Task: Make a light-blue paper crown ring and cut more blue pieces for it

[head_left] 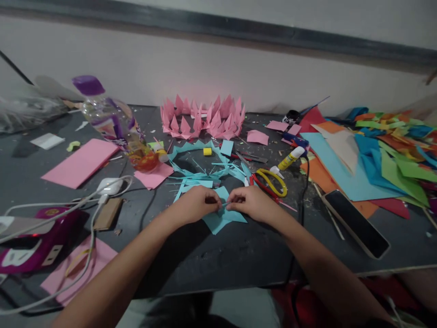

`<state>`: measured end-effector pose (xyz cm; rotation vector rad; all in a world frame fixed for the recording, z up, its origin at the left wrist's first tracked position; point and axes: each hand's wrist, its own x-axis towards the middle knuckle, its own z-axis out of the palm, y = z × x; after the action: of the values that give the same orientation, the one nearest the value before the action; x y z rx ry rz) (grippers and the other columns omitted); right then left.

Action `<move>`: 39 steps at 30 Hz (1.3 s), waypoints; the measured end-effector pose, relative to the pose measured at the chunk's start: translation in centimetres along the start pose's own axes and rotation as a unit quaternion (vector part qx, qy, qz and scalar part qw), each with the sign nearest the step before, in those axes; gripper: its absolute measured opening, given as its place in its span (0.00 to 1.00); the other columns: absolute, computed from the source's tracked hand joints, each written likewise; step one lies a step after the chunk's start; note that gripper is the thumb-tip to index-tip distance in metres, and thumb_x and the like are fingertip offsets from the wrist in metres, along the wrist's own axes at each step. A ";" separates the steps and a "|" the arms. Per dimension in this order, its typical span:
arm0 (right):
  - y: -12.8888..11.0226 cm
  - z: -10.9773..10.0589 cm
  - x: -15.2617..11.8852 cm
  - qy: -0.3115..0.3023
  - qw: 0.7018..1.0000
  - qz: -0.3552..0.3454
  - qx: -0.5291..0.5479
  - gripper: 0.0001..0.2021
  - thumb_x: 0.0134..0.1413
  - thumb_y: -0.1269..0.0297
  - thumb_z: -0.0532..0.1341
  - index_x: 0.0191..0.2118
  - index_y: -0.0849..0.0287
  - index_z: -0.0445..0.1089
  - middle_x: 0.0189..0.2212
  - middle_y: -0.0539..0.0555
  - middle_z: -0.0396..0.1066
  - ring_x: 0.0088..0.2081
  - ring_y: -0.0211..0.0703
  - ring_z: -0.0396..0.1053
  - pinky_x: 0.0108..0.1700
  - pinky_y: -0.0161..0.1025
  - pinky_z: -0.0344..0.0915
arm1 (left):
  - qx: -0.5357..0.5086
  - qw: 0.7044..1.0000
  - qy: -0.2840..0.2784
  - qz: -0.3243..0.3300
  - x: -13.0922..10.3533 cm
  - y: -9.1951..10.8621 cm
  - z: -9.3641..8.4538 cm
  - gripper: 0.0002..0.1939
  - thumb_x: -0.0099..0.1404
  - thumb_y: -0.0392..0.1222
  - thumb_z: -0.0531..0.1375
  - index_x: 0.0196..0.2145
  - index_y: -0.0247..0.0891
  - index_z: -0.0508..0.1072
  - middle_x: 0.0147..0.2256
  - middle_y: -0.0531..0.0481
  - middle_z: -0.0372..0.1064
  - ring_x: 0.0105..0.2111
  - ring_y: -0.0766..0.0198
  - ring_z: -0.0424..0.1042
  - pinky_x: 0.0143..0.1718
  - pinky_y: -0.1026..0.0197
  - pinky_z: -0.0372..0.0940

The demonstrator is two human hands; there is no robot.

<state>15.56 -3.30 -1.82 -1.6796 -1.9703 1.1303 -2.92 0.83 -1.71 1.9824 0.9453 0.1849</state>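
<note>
My left hand (198, 205) and my right hand (247, 202) meet at the middle of the dark table (239, 255), both pinching a thin rolled strip of light blue paper between their fingertips. Under them lies a sheet of light blue paper (221, 218). Just beyond are several cut light blue paper pieces (201, 171) arranged in a loose ring. Yellow-and-red scissors (271, 182) lie right beside my right hand. A pink folded paper crown shape (203, 118) stands further back.
A toppled plastic bottle with a purple cap (114, 123) lies left of centre. Pink sheets (80, 161), white cables (85, 200) and a magenta device (37, 237) are at the left. A glue stick (290, 157), a phone (357, 223) and a heap of coloured paper (385, 159) lie right.
</note>
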 end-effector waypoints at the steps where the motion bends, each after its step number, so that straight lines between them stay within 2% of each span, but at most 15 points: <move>1: -0.2 0.2 0.0 0.014 0.999 -0.017 -0.047 0.02 0.46 0.69 0.64 0.29 0.61 0.73 0.25 0.51 0.72 0.29 0.37 0.68 0.32 0.34 0.59 | 0.036 0.999 0.012 0.005 -0.1 0.0 0.1 0.07 0.56 0.34 0.56 0.28 0.35 0.75 0.27 0.51 0.74 0.28 0.66 0.70 0.30 0.66 0.60; 4: -0.9 0.8 0.0 0.046 0.983 -0.059 -0.169 0.01 0.48 0.70 0.63 0.29 0.60 0.73 0.28 0.52 0.71 0.32 0.38 0.67 0.34 0.35 0.58 | 0.123 0.992 0.034 0.010 -0.2 -0.1 0.5 0.07 0.54 0.34 0.58 0.28 0.36 0.76 0.26 0.51 0.73 0.26 0.65 0.69 0.29 0.66 0.59; 7: -1.1 1.6 -0.6 0.061 0.970 -0.063 -0.225 0.05 0.52 0.71 0.59 0.33 0.60 0.73 0.32 0.54 0.71 0.33 0.39 0.68 0.34 0.35 0.58 | 0.159 0.986 0.052 0.020 -0.4 -0.5 0.8 0.07 0.53 0.32 0.58 0.29 0.37 0.76 0.26 0.51 0.73 0.26 0.65 0.69 0.28 0.66 0.59; 12: -0.3 2.7 -1.7 0.108 0.961 -0.103 -0.232 0.13 0.60 0.68 0.50 0.39 0.60 0.72 0.37 0.56 0.71 0.36 0.40 0.69 0.37 0.36 0.63 | 0.156 0.981 0.056 0.103 -0.5 -1.1 0.8 0.08 0.57 0.31 0.57 0.30 0.37 0.76 0.29 0.50 0.73 0.29 0.66 0.70 0.31 0.66 0.61; 16: 0.7 3.4 -2.0 0.139 0.946 -0.149 -0.251 0.14 0.60 0.69 0.50 0.43 0.61 0.72 0.38 0.57 0.73 0.38 0.42 0.70 0.40 0.38 0.66 | 0.150 0.977 0.053 0.141 -0.4 -1.6 0.6 0.06 0.57 0.31 0.58 0.29 0.35 0.75 0.28 0.50 0.70 0.28 0.67 0.69 0.31 0.66 0.61; 21: 1.5 3.6 -2.2 0.131 0.924 -0.190 -0.305 0.16 0.62 0.72 0.47 0.45 0.63 0.71 0.39 0.58 0.74 0.41 0.42 0.71 0.42 0.37 0.67 | 0.144 0.975 0.055 0.157 -0.4 -2.0 0.6 0.06 0.57 0.30 0.58 0.28 0.35 0.74 0.27 0.51 0.69 0.29 0.67 0.68 0.31 0.67 0.61; 25: 2.0 3.5 -2.6 0.125 0.908 -0.214 -0.337 0.18 0.63 0.72 0.45 0.46 0.63 0.72 0.40 0.58 0.74 0.39 0.41 0.72 0.40 0.37 0.68 | 0.195 0.964 0.028 0.181 -0.7 -1.8 0.4 0.07 0.59 0.30 0.55 0.30 0.35 0.73 0.30 0.50 0.69 0.30 0.68 0.68 0.33 0.67 0.61; 29: 2.4 3.6 -2.9 0.125 0.888 -0.232 -0.376 0.19 0.63 0.71 0.45 0.46 0.64 0.72 0.41 0.61 0.74 0.38 0.43 0.72 0.39 0.39 0.69 | 0.274 0.944 0.006 0.182 -1.1 -1.4 0.2 0.09 0.63 0.33 0.53 0.33 0.36 0.73 0.33 0.50 0.69 0.31 0.68 0.69 0.34 0.67 0.62; 33: 2.5 3.7 -2.9 0.128 0.884 -0.244 -0.376 0.16 0.61 0.72 0.48 0.46 0.64 0.72 0.40 0.61 0.74 0.39 0.45 0.71 0.39 0.40 0.69 | 0.354 0.919 -0.012 0.174 -1.4 -1.2 0.3 0.09 0.64 0.34 0.52 0.35 0.35 0.73 0.34 0.49 0.69 0.29 0.67 0.70 0.31 0.66 0.63; 39: 2.4 3.8 -2.8 0.188 0.840 -0.285 -0.421 0.13 0.59 0.74 0.51 0.44 0.64 0.72 0.38 0.59 0.74 0.34 0.41 0.71 0.36 0.35 0.70 | 0.428 0.891 -0.019 0.150 -2.4 -0.4 1.2 0.07 0.63 0.33 0.54 0.34 0.33 0.72 0.32 0.47 0.67 0.27 0.64 0.69 0.26 0.63 0.62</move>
<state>15.37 -7.32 -5.31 -1.2734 -2.5691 -0.3299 -4.22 -1.49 -2.16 2.9371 0.7400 -0.1355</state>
